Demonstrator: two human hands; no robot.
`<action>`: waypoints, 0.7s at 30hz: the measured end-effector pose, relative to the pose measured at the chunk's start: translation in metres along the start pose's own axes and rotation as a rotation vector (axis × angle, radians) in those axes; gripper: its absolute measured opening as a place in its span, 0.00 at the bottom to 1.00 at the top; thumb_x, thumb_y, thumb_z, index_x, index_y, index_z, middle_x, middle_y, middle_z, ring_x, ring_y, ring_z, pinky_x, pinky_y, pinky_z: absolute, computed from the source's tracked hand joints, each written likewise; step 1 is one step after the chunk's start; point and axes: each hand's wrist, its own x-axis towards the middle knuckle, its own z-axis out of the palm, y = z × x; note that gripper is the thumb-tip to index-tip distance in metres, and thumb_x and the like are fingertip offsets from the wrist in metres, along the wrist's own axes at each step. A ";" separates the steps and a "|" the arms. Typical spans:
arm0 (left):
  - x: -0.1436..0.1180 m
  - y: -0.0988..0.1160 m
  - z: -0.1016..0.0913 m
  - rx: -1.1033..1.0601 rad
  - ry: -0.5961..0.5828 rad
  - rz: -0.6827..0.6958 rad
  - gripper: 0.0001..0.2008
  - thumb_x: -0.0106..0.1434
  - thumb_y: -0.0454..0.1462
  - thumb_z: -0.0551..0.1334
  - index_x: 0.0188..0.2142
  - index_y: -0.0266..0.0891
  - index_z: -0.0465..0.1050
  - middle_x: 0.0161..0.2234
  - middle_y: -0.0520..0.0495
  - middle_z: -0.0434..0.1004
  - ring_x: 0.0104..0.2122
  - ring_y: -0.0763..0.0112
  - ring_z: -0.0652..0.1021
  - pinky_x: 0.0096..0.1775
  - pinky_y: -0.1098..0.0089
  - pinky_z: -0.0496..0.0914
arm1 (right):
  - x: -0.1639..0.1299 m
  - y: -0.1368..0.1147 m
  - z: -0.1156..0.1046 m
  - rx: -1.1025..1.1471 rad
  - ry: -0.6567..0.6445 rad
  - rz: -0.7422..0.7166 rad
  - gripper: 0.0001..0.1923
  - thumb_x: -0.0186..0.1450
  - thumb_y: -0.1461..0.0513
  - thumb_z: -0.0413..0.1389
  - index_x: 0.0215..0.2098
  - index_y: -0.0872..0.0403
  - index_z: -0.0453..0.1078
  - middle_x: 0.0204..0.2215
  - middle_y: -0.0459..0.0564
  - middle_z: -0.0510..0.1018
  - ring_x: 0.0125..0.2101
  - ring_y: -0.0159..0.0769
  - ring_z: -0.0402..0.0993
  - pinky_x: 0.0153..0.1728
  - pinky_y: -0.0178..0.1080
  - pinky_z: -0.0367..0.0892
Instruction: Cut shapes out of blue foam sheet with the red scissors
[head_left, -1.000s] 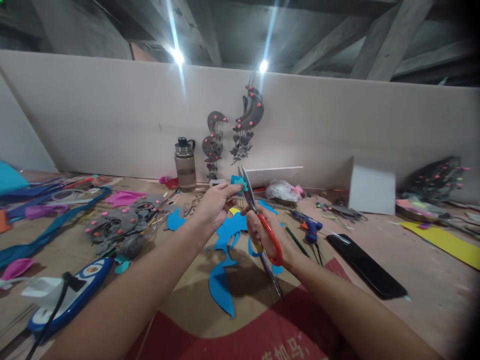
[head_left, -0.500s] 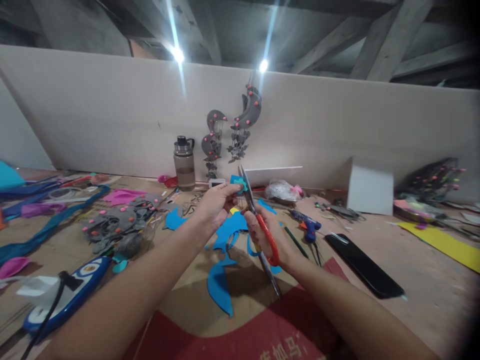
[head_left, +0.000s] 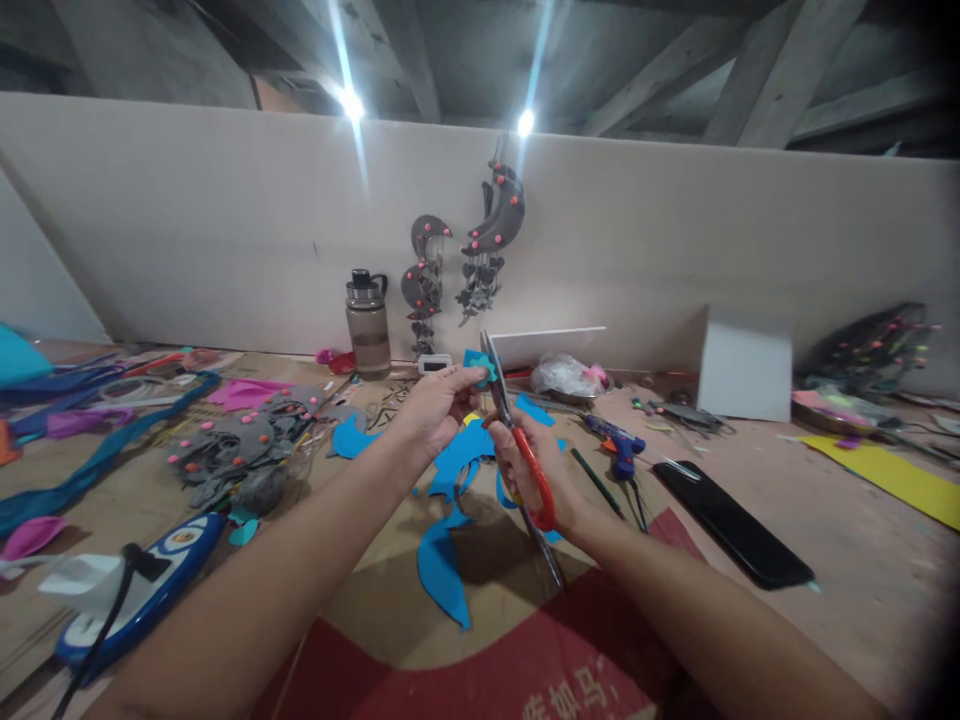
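My left hand (head_left: pixel 439 405) pinches a small blue felt piece (head_left: pixel 472 357) together with a teal flower-shaped cutout (head_left: pixel 482 373) lying against it. My right hand (head_left: pixel 536 455) is wrapped round the red handles of a pair of scissors (head_left: pixel 536 480). Their blades point up and away, right beside the edge of the felt, and look nearly closed. Below both hands lie blue felt scraps (head_left: pixel 442 568) on the cardboard. A second metal blade-like tool (head_left: pixel 551 565) lies under my right wrist, partly hidden.
A water bottle (head_left: pixel 367 325) stands by the white partition (head_left: pixel 225 230), where grey moon-shaped hangings (head_left: pixel 499 215) hang. On the right are a blue glue gun (head_left: pixel 621 452) and black phone (head_left: pixel 731 525). Grey felt pieces (head_left: pixel 247 445) and a blue-white power strip (head_left: pixel 142 590) lie left.
The view has shifted very slightly. Both hands keep nearly the same place and grip, with the scissors still beside the felt.
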 end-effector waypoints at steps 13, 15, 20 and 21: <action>0.010 -0.009 -0.007 0.161 -0.038 -0.036 0.06 0.52 0.29 0.71 0.26 0.34 0.74 0.23 0.50 0.76 0.25 0.77 0.74 0.29 0.75 0.66 | 0.006 -0.003 -0.004 0.177 0.109 -0.007 0.20 0.64 0.44 0.62 0.37 0.48 0.65 0.18 0.38 0.59 0.15 0.28 0.54 0.14 0.34 0.53; 0.009 -0.011 -0.006 0.216 -0.079 -0.049 0.08 0.50 0.30 0.72 0.26 0.34 0.74 0.22 0.51 0.74 0.24 0.77 0.74 0.29 0.74 0.66 | 0.012 -0.008 -0.010 0.163 0.165 -0.089 0.19 0.63 0.45 0.63 0.36 0.49 0.66 0.21 0.39 0.61 0.17 0.27 0.56 0.17 0.34 0.55; 0.001 -0.015 -0.009 0.387 -0.142 -0.107 0.13 0.44 0.34 0.76 0.26 0.34 0.74 0.24 0.48 0.76 0.26 0.72 0.78 0.28 0.73 0.64 | 0.025 -0.012 -0.023 0.163 0.199 -0.178 0.21 0.59 0.46 0.67 0.41 0.49 0.68 0.24 0.40 0.65 0.20 0.27 0.58 0.19 0.33 0.56; -0.002 -0.015 -0.012 0.423 -0.147 -0.103 0.14 0.44 0.35 0.76 0.26 0.34 0.74 0.25 0.47 0.78 0.27 0.71 0.79 0.28 0.73 0.64 | 0.027 -0.013 -0.025 0.170 0.190 -0.182 0.22 0.58 0.46 0.68 0.42 0.48 0.68 0.24 0.40 0.65 0.20 0.27 0.57 0.18 0.33 0.56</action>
